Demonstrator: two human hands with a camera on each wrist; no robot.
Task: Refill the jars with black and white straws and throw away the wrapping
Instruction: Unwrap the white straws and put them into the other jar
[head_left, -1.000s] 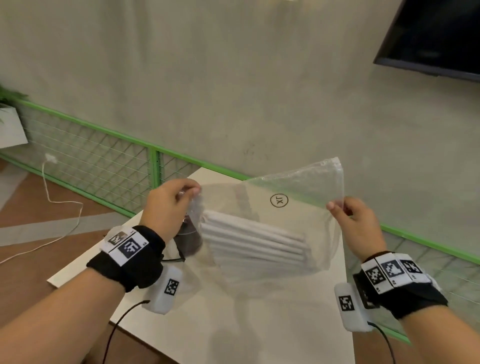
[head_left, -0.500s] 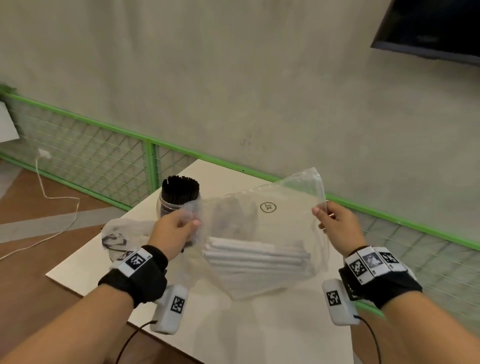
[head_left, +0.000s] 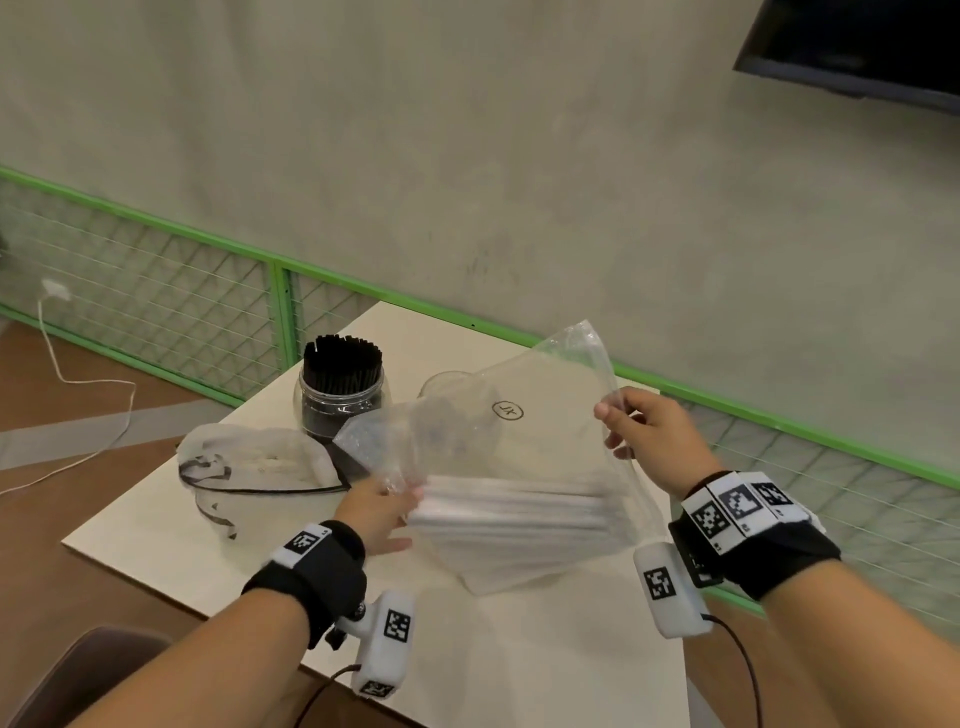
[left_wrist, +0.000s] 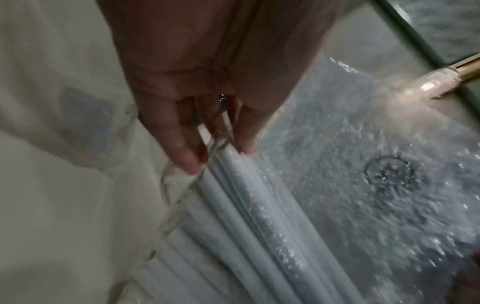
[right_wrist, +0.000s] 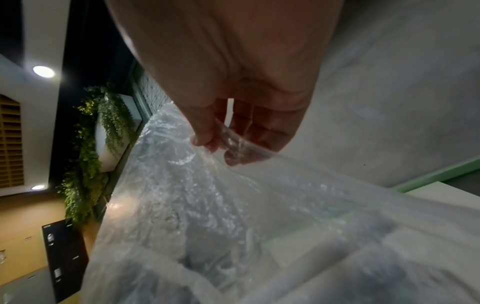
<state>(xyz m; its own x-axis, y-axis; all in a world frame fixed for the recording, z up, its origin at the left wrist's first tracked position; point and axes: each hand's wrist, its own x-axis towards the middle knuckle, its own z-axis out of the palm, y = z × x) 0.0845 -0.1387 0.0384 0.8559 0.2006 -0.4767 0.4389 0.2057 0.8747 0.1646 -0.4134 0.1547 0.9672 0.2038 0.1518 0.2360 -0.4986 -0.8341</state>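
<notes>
A clear plastic bag with a bundle of white straws lying across its bottom hangs just above the white table. My right hand pinches the bag's right edge between thumb and fingers. My left hand is at the bag's left side, thumb and fingers pinching the plastic at the straws' ends. A glass jar packed with black straws stands behind my left hand. A second, clear jar shows partly behind the bag; its inside is hidden.
A crumpled clear wrapper with black trim lies on the table left of my left hand. A green mesh railing runs behind the table below a grey wall. A chair back sits at the lower left, a white cable on the floor.
The bag has come down toward the table. My left hand slid from the bag's upper left corner down to the straws' ends, uncovering the black-straw jar. My right hand keeps its pinch.
</notes>
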